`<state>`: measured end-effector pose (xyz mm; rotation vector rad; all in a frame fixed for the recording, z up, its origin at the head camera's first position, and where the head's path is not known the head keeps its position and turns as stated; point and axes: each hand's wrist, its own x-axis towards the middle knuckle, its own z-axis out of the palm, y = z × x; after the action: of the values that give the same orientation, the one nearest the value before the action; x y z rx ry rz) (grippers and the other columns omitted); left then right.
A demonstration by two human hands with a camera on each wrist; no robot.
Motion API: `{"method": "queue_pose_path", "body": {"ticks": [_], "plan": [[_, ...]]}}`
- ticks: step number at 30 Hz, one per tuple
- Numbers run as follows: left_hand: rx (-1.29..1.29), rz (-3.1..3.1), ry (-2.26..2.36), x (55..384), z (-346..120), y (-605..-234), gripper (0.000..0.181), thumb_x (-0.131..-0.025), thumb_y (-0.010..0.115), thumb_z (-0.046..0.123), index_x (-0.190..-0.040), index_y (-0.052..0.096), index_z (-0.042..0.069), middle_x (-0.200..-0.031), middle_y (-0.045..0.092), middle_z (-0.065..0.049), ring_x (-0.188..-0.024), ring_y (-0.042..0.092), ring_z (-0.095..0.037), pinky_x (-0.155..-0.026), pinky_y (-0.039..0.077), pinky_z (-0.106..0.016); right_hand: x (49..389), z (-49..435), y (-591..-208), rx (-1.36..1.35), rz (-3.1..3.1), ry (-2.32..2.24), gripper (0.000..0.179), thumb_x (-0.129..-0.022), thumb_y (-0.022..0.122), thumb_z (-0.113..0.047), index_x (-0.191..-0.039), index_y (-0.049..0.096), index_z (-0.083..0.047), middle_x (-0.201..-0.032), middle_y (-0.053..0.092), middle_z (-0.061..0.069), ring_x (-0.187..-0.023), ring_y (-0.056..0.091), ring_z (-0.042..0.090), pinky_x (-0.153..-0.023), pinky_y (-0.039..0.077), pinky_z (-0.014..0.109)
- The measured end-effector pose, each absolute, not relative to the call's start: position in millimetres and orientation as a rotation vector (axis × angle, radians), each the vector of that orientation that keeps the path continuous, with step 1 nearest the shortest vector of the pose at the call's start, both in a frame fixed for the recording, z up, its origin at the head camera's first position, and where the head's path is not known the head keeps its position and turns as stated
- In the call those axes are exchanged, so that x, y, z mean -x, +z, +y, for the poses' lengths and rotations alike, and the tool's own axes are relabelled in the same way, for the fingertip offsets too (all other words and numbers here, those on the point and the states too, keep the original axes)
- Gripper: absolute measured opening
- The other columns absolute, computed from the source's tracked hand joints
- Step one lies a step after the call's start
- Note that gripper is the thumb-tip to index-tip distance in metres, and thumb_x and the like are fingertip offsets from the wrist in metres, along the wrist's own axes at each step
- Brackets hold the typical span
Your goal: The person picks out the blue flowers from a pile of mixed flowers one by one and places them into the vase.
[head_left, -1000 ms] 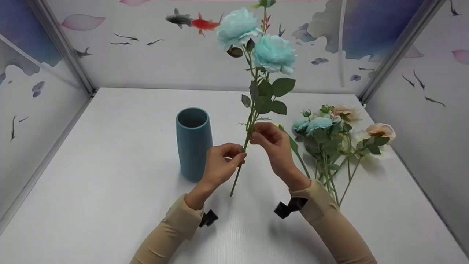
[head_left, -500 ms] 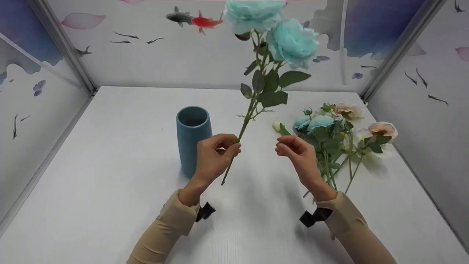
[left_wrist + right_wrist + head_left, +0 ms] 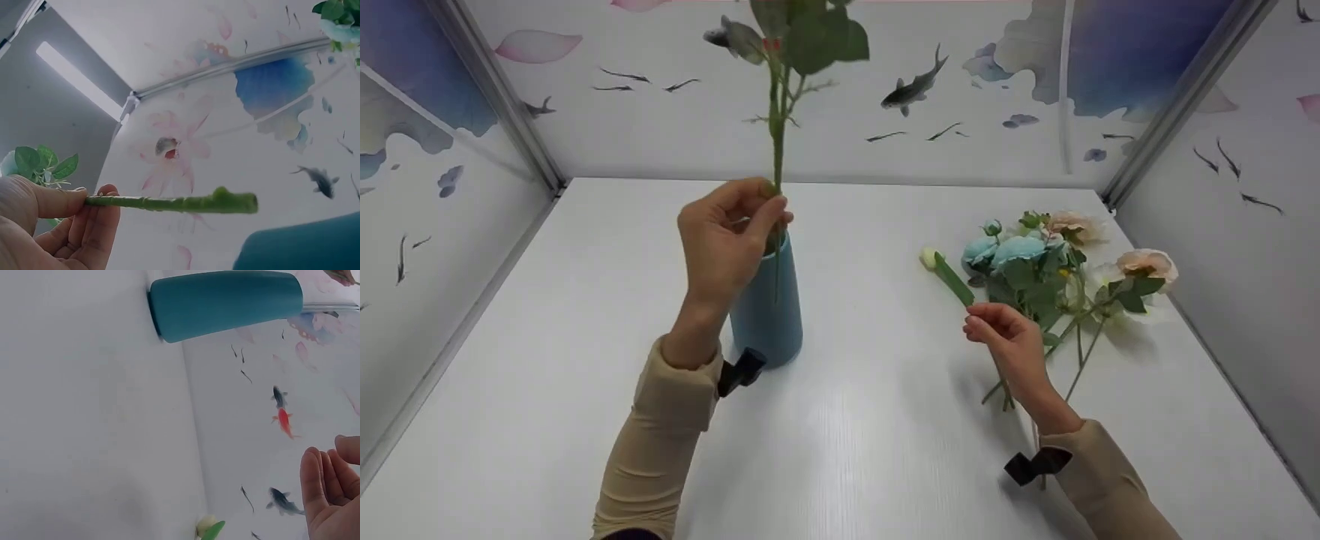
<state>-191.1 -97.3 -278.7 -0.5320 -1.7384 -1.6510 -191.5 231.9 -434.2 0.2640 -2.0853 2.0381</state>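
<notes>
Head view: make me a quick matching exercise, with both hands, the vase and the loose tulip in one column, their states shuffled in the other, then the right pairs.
Column one
1. Left hand
2. Right hand
3. Blue vase
4. Loose tulip

Column two
A. Lies on the white table
B. Pinches a green stem
C. Holds nothing
D. Stands upright

Right pairs: 1-B, 2-C, 3-D, 4-A
</notes>
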Motion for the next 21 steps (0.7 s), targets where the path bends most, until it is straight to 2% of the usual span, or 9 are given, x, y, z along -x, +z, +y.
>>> {"method": "queue_pose_path", "body": {"ticks": [4,12,17,21], "plan": [[0.49,-1.659,-1.626,198.3,-107.5,-265.1,0.004,-0.082,0.065,-0.007,-0.084,0.067,-0.009,-0.07,0.067,-0.013,-0.061,0.065,-0.016,-0.06,0.055,-0.028,189.9,235.3,-439.2,-0.251,-2.123,2.016,0.026,-0.088,0.062,-0.001,-0.106,0.057,0.018,-0.088,0.066,0.008,-0.076,0.065,0.014,-0.07,0.054,0.025],[0.447,-1.556,-1.623,211.2,-116.5,-252.4,0.004,-0.083,0.065,-0.005,-0.085,0.068,-0.007,-0.069,0.066,-0.008,-0.062,0.065,-0.016,-0.066,0.056,-0.03,189.0,238.6,-443.4,-0.154,-2.205,2.001,0.027,-0.088,0.065,-0.008,-0.106,0.06,0.012,-0.092,0.065,0.013,-0.079,0.065,0.019,-0.073,0.055,0.027],[0.432,-1.578,-1.576,220.0,-117.3,-258.8,0.005,-0.083,0.066,-0.004,-0.086,0.068,-0.007,-0.071,0.067,-0.012,-0.063,0.066,-0.015,-0.067,0.056,-0.03,188.8,239.0,-444.4,-0.155,-2.227,1.989,0.028,-0.088,0.064,-0.009,-0.106,0.06,0.012,-0.089,0.066,0.007,-0.082,0.065,0.027,-0.074,0.054,0.027],[0.416,-1.602,-1.537,224.4,-118.6,-269.1,0.006,-0.083,0.066,-0.003,-0.087,0.068,-0.008,-0.073,0.067,-0.017,-0.063,0.066,-0.012,-0.065,0.056,-0.028,188.3,239.3,-445.6,-0.156,-2.238,1.979,0.029,-0.089,0.064,-0.009,-0.107,0.06,0.013,-0.09,0.066,0.009,-0.082,0.065,0.027,-0.074,0.054,0.027]]}}
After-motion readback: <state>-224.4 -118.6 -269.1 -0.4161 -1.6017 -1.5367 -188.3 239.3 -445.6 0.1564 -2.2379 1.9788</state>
